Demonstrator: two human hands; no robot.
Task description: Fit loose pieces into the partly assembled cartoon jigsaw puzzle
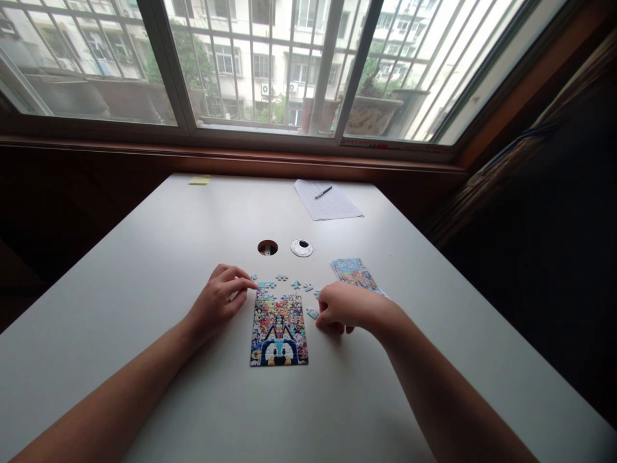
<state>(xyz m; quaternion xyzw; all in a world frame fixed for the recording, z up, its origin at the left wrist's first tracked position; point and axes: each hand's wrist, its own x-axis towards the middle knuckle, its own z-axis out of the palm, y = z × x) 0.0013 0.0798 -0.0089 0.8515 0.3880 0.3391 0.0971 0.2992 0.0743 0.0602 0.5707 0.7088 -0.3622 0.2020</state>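
A partly assembled jigsaw puzzle (282, 325) lies flat on the table, its lower part showing a blue cartoon dog's face and its top edge uneven. My left hand (224, 296) rests at its upper left corner, fingers stretched out, the index fingertip touching the edge pieces. To the right of the puzzle is my right hand (344, 305), fingers curled down to the tabletop. Right beside those fingertips is a loose puzzle piece (312, 313); what they pinch, if anything, is hidden. Several more loose pieces, including a light blue one (295, 285), lie above the puzzle.
A colourful printed picture sheet (355, 273) lies partly behind my right hand. Farther back are a round cable hole (267, 247), its loose metal cover (301, 248), a paper sheet (332, 204) with a pen (323, 192), and yellow sticky notes (199, 180). A barred window borders the table's far end.
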